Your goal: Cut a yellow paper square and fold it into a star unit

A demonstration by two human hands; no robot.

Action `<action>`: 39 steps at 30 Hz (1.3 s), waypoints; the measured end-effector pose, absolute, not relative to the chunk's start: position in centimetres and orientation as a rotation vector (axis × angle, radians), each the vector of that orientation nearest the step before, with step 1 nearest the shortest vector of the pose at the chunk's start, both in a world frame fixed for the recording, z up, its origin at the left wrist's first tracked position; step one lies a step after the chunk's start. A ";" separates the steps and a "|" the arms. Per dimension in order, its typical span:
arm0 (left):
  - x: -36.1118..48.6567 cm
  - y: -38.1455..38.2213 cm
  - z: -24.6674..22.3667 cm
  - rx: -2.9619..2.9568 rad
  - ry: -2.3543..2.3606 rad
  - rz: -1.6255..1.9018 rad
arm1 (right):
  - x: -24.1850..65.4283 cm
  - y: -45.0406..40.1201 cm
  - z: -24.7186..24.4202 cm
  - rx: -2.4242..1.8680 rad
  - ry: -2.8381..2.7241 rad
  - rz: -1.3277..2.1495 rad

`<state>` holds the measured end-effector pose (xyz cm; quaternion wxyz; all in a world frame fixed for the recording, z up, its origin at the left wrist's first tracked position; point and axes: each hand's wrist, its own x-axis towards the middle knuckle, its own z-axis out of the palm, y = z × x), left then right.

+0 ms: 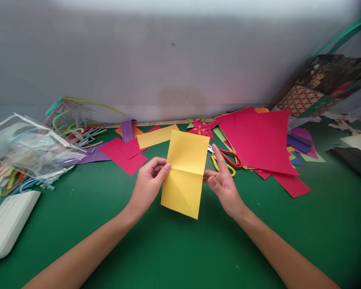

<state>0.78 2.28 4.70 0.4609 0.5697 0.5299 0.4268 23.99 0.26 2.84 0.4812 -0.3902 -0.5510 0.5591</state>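
A rectangular sheet of yellow paper [185,160], creased across its middle, is held up above the green table [156,249]. My left hand [150,182] pinches its left edge near the crease, thumb in front and fingers behind. At the right edge, my right hand [225,188] has its index finger stretched up and its thumb apart. Some of its fingers reach toward the back of the paper, where their tips are hidden. Just behind my right hand lie scissors [236,160] with red and yellow handles.
Red paper sheets [258,140] lie at the back right, near a layered paper star [200,127]. Red, purple and yellow paper pieces [158,136] are at the back. On the left are a clear plastic bag [33,140], colourful strips [78,130] and a white device [10,224].
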 end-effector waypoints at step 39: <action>1.8 1.8 4.7 1.207 1.050 1.195 | 24.9 0.6 3.7 -1.120 -1.339 1.069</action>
